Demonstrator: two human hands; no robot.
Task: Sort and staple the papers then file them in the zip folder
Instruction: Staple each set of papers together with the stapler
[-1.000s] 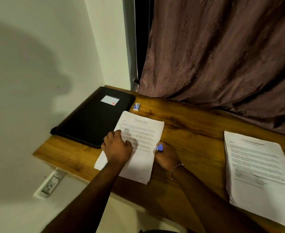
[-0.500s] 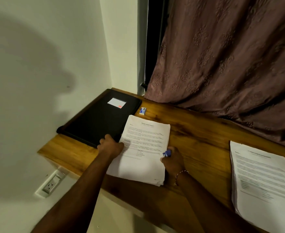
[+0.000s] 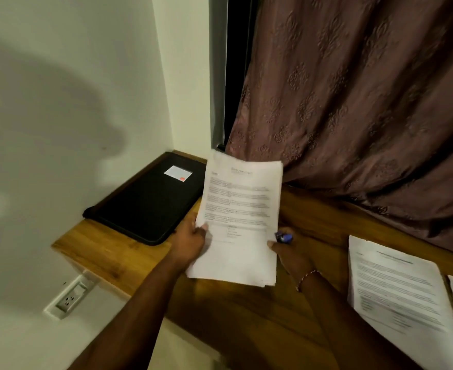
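Papers [image 3: 240, 217], a thin printed stack, are being held tilted up off the desk [image 3: 313, 217], in front of the curtain [image 3: 353, 102] and just right of the black folder [image 3: 150, 198]. The left hand [image 3: 190, 243] is pinching the stack's left edge, thumb on the front sheet and fingers behind. The right hand [image 3: 291, 253] is gripping the lower right edge, thumb on the face, while also curling around a small blue thing [image 3: 284, 237], probably the stapler; too little of it is showing to be sure. The folder is lying flat in the corner by the wall [image 3: 59, 129], apparently closed. Two more stacks [image 3: 396, 292] are lying on the desk at far right, one only partly in view.

Judging from this, the sheets are being squared up for stapling. The bottom right corner is looking fanned, so a staple driven now could be missing the rear pages or binding them crooked. The right hand is doing two jobs; shifting its grip to work the stapler could be letting loose sheets slide out and fall off the near edge. Whether this stack is already stapled is not visible.
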